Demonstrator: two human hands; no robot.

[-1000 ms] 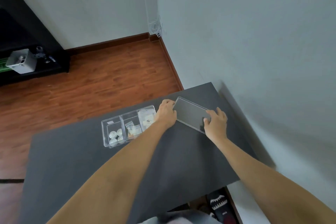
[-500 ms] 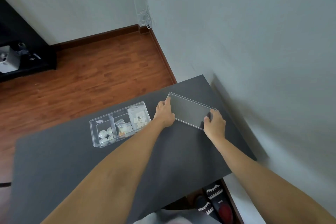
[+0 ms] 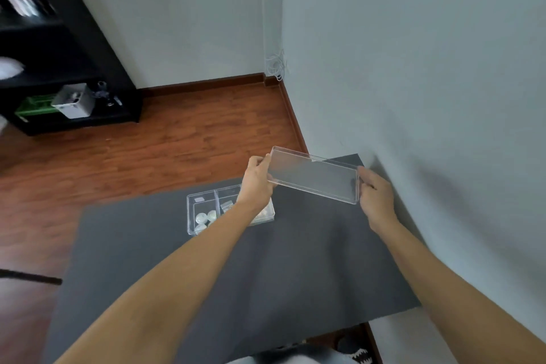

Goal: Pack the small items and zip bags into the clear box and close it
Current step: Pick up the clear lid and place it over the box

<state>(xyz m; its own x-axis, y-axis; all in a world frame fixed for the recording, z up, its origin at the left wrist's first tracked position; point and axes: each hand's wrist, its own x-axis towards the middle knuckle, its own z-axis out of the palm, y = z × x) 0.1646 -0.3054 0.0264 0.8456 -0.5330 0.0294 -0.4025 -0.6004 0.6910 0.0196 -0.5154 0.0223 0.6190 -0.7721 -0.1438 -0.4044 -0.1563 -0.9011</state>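
Note:
A clear plastic lid point(image 3: 314, 177) is held in the air above the dark table point(image 3: 206, 275), tilted down to the right. My left hand point(image 3: 256, 180) grips its left end and my right hand point(image 3: 375, 189) grips its right end. Below and to the left, the clear box point(image 3: 190, 216) stands on the table with divided compartments. Its left compartment holds small white round items point(image 3: 205, 218). A small zip bag point(image 3: 228, 206) shows in the middle one. My left wrist hides the rest of the box.
A pale wall runs along the table's right edge. Wooden floor point(image 3: 177, 142) lies beyond the table, with a black shelf unit point(image 3: 59, 74) holding a white box at the far left. Patterned slippers point(image 3: 354, 352) sit on the floor under the table's near right corner.
Both hands have lifted the lid off the table into the air. The camera has tilted up, showing more floor and the shelf.

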